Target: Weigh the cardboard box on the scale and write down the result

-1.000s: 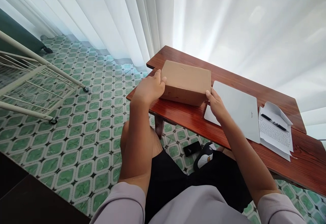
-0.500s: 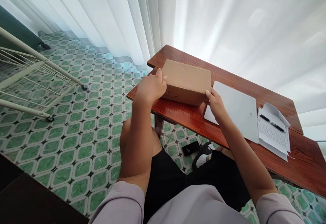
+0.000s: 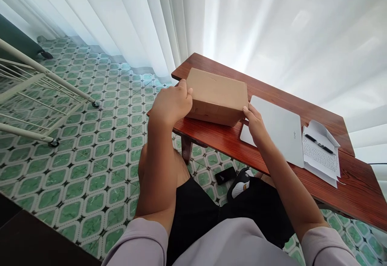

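Plain brown cardboard box lies lengthwise across the red-brown wooden counter — left hand and right hand clamp its opposite short ends, equally near.

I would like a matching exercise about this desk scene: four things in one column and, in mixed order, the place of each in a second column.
Things:
1. cardboard box
2. closed laptop
3. black pen
4. black phone

Places:
A. lying on the written paper
B. on the tiled floor under the wooden desk
C. between the left hand and the right hand
D. flat on the desk, between the box and the paper

Pairs: 1-C, 2-D, 3-A, 4-B
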Demonstrator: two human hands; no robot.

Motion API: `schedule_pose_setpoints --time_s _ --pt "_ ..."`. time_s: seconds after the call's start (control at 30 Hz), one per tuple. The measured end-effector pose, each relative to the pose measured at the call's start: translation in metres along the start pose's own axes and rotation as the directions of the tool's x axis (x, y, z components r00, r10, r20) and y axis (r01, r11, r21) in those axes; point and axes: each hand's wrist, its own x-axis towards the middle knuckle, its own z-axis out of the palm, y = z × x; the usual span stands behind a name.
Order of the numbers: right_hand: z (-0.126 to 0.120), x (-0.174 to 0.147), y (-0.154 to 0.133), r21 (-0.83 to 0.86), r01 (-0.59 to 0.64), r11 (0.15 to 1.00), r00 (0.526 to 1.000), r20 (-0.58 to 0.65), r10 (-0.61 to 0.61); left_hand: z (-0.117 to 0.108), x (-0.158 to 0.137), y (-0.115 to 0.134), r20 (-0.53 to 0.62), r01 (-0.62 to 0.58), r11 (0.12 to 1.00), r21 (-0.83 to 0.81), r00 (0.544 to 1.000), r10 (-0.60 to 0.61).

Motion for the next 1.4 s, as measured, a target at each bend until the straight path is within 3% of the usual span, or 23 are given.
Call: schedule_pose_setpoints --time_s 0.2,0.5,1.0,1.23,1.4 --pt "-0.006 -0.007 -0.005 -0.022 0.048 0.999 0.999 0.01 -0.048 -0.007 -0.009 0.005 -0.024 0.015 1.0 0.009 1.0 -0.015" --pt "-0.025 -0.019 -0.015 -0.013 0.065 0.998 0.994 -0.088 -0.066 -0.014 -0.015 0.02 -0.077 -0.033 0.998 -0.051 0.997 0.029" --pt "-0.093 -0.052 -0.018 -0.132 0.142 0.981 0.934 -0.312 -0.177 -0.005 -0.028 0.076 -0.208 -0.193 0.954 -0.23 0.967 0.145" --pt "-0.126 -0.07 -0.01 -0.125 0.114 0.986 0.898 -0.411 -0.156 0.005 -0.037 0.105 -0.256 -0.301 0.902 -0.309 0.94 0.226" --pt "-0.142 -0.079 0.001 -0.083 0.073 0.994 0.87 -0.482 -0.104 0.015 -0.036 0.118 -0.271 -0.376 0.818 -0.435 0.921 0.279"
